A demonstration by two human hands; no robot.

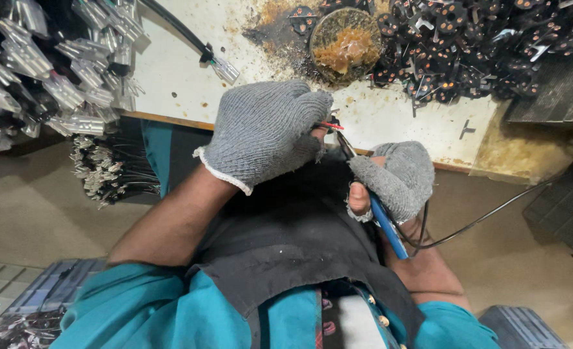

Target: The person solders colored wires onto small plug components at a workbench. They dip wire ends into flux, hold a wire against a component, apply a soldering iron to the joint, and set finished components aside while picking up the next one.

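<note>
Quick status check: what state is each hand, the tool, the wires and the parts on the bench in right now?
left hand: gloved, closed on thin wire ends
right hand: gloved, gripping the blue-handled tool
blue-handled tool: held, tip up at the wire ends
wire ends: pinched, red tip showing
round tin: open, brown residue inside
black parts: heaped loose
cable bundles: piled at bench edge

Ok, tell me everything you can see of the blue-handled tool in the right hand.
The blue-handled tool looks like a soldering iron: a slim blue handle, plastic by its look, with a thin dark shaft rising to a tip near the red wire end. It slants up and left. The right hand, in a grey knitted glove, grips it mid-handle, with the bare thumb on it. A black cord leaves its lower end. The left hand is at the tip.
</note>
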